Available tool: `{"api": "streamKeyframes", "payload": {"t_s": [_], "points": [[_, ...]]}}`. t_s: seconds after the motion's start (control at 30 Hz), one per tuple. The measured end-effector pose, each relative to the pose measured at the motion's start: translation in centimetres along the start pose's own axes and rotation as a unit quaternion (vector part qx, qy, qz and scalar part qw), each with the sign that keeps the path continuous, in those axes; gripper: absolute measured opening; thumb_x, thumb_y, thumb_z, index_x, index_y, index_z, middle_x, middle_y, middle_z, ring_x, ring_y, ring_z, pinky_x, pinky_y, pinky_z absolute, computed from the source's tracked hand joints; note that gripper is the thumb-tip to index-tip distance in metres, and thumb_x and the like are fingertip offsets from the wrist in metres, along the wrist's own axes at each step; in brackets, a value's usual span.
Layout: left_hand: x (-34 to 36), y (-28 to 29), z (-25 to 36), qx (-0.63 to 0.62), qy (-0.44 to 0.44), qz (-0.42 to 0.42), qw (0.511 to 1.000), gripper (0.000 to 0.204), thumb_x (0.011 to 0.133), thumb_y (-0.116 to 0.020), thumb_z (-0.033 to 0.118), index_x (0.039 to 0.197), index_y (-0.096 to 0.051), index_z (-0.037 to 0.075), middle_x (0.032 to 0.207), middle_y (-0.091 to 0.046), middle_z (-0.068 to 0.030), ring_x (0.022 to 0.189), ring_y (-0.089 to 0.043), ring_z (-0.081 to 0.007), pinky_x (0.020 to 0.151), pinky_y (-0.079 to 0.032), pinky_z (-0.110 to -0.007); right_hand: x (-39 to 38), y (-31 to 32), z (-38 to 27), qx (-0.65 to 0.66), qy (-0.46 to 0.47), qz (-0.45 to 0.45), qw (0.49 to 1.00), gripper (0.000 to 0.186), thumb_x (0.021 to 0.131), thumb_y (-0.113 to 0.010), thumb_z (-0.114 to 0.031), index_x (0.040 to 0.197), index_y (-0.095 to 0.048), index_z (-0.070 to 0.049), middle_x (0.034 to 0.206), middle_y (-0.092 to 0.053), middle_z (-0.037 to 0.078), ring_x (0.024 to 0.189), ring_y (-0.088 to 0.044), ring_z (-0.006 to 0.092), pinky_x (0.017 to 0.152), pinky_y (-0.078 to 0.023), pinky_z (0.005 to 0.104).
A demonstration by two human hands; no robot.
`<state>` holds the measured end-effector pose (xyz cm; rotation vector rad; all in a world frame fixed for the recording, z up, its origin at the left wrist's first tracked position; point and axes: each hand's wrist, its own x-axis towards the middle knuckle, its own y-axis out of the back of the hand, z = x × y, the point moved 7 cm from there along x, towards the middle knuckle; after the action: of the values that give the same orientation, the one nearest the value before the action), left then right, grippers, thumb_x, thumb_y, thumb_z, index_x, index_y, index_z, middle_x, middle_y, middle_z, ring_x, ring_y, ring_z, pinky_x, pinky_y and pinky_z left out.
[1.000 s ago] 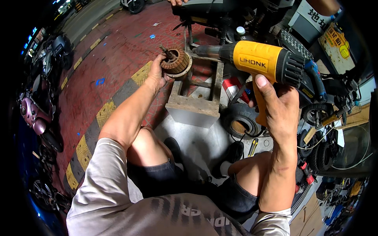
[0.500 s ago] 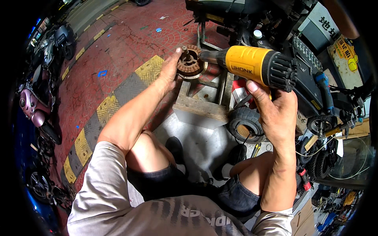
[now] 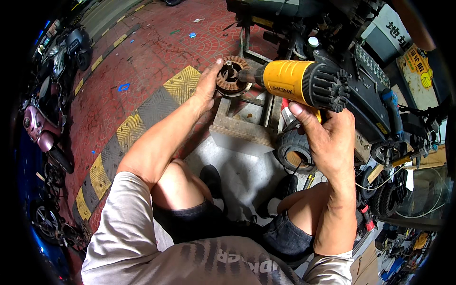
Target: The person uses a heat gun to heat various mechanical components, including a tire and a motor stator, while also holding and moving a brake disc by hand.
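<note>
My left hand is closed on the left rim of a round, rusty-brown motor stator. A metal shaft stands up from the stator's middle, and coil-like segments ring it. My right hand grips a yellow and black heat gun, its fingers wrapped round a handle that is mostly hidden. The gun's dark nozzle points left, over the right side of the stator's opening and close to the shaft. Beneath the stator is a low wooden and metal stand.
Right of the stand lies a small tyre. A dark scooter body with a blue tool on it fills the upper right. A yellow and grey ramp strip crosses the red paving at left. Parked motorbikes line the far left.
The heat gun has moved left and slightly down, bringing its nozzle further over the stator. The stator has shifted slightly right and its tilt has changed a little.
</note>
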<state>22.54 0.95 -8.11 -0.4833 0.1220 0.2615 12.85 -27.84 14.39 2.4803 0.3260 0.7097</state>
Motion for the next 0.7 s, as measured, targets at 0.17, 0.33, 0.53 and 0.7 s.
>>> {"api": "streamKeyframes", "payload": {"t_s": [0.17,0.33,0.53,0.7], "points": [[-0.9,-0.6,0.5,0.034,0.002,-0.005,0.999,0.058,0.104,-0.062,0.057,0.137,-0.059,0.01,0.126,-0.071,-0.011,0.109,-0.071,-0.0233,0.092,-0.058,-0.039,0.0,-0.1,0.1,0.016,-0.045,-0.003,0.999,0.025,0.091,-0.082,-0.013,0.114,-0.078,-0.003,0.09,-0.078,0.013,0.076,-0.071,0.0207,0.074,-0.055,0.0347],[-1.8,-1.8,0.7,0.035,-0.018,-0.001,0.999,0.066,0.099,-0.069,0.058,0.137,-0.058,0.005,0.13,-0.068,-0.0121,0.115,-0.067,-0.0221,0.098,-0.055,-0.039,-0.1,0.2,0.2,-0.013,-0.035,0.008,0.999,0.025,0.09,-0.083,-0.012,0.112,-0.078,-0.004,0.085,-0.076,0.012,0.071,-0.066,0.0174,0.07,-0.053,0.0336],[-1.6,-1.2,0.4,0.039,-0.045,0.027,0.998,0.076,0.097,-0.075,0.055,0.142,-0.054,-0.002,0.132,-0.067,-0.0145,0.12,-0.065,-0.0218,0.105,-0.052,-0.038,-0.7,1.1,0.5,0.009,-0.063,0.011,0.998,0.026,0.09,-0.084,-0.008,0.114,-0.077,-0.002,0.086,-0.076,0.005,0.072,-0.059,0.0089,0.067,-0.05,0.028],[-1.5,-1.1,0.4,0.027,-0.034,0.005,0.999,0.076,0.098,-0.074,0.054,0.143,-0.054,-0.003,0.132,-0.067,-0.015,0.122,-0.065,-0.0223,0.107,-0.052,-0.038,-0.9,1.8,1.7,0.077,-0.062,0.042,0.994,0.026,0.09,-0.084,-0.009,0.114,-0.078,-0.002,0.088,-0.078,0.006,0.075,-0.062,0.0097,0.073,-0.052,0.0288]]}}
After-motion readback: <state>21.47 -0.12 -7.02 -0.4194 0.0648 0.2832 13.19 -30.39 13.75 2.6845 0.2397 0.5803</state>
